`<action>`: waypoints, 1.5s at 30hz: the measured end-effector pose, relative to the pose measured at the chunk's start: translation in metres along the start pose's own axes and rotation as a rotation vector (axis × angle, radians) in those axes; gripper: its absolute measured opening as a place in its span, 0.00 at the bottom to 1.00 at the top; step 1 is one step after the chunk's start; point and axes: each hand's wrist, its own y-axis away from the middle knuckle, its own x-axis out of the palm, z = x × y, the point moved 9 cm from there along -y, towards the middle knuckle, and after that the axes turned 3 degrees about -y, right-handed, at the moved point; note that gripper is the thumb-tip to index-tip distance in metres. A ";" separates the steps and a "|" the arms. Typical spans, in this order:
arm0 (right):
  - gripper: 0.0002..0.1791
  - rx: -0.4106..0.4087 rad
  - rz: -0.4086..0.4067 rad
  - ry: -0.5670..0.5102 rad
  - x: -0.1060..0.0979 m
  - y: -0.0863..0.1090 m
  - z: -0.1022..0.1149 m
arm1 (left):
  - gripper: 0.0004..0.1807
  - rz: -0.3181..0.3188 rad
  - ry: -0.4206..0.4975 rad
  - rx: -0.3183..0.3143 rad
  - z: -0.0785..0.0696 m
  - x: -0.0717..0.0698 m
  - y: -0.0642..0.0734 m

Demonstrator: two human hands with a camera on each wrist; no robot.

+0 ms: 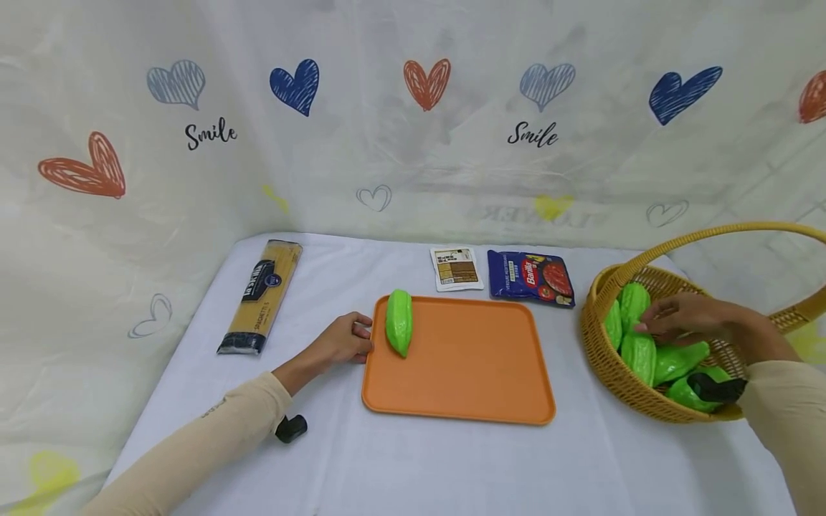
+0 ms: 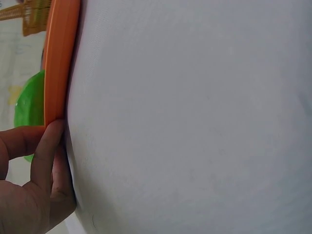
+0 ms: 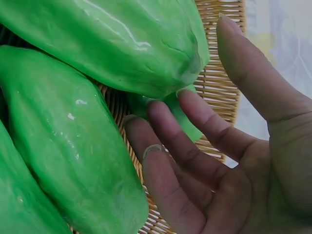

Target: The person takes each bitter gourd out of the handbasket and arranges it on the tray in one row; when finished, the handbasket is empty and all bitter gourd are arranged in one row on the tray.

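Note:
On the left part of an orange tray (image 1: 477, 365) lies a ridged green fruit, papaya-like (image 1: 399, 322). My left hand (image 1: 345, 339) is at the tray's left edge; the left wrist view shows its fingertips pinching the tray rim (image 2: 62, 58). On the right, my right hand (image 1: 687, 317) is inside a wicker basket (image 1: 606, 365) holding several similar green fruits (image 1: 639, 358). In the right wrist view the thumb stands apart and the fingers (image 3: 195, 146) reach to the end of one large green fruit (image 3: 122, 44). They are not closed round it.
A spaghetti pack (image 1: 261, 297) lies at the left of the white-covered table. Behind the tray are a small white-and-brown packet (image 1: 457, 269) and a blue Barilla pouch (image 1: 530, 278). The basket's tall handle (image 1: 729, 228) arches over the right side. A patterned curtain (image 1: 413, 158) hangs behind.

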 end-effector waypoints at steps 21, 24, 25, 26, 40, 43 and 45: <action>0.39 -0.026 0.029 -0.005 0.009 -0.001 0.006 | 0.26 0.001 0.006 0.005 0.000 0.000 0.000; 0.41 -0.061 0.012 0.018 0.006 0.003 0.009 | 0.26 0.003 0.000 0.008 0.000 0.000 0.000; 0.41 -0.078 0.010 0.029 0.005 0.004 0.011 | 0.26 0.004 0.002 0.006 0.000 0.000 0.000; 0.41 -0.097 0.005 0.040 0.005 0.006 0.012 | 0.26 0.003 0.003 0.004 0.000 0.000 0.000; 0.43 -0.186 -0.154 0.115 -0.022 0.038 0.029 | 0.26 -0.001 0.002 0.015 0.000 0.000 0.000; 0.44 -0.200 -0.196 0.147 -0.025 0.045 0.033 | 0.26 0.006 0.005 0.016 0.000 0.001 0.000; 0.45 -0.201 -0.215 0.156 -0.026 0.051 0.036 | 0.26 0.006 0.012 0.009 0.000 0.001 -0.001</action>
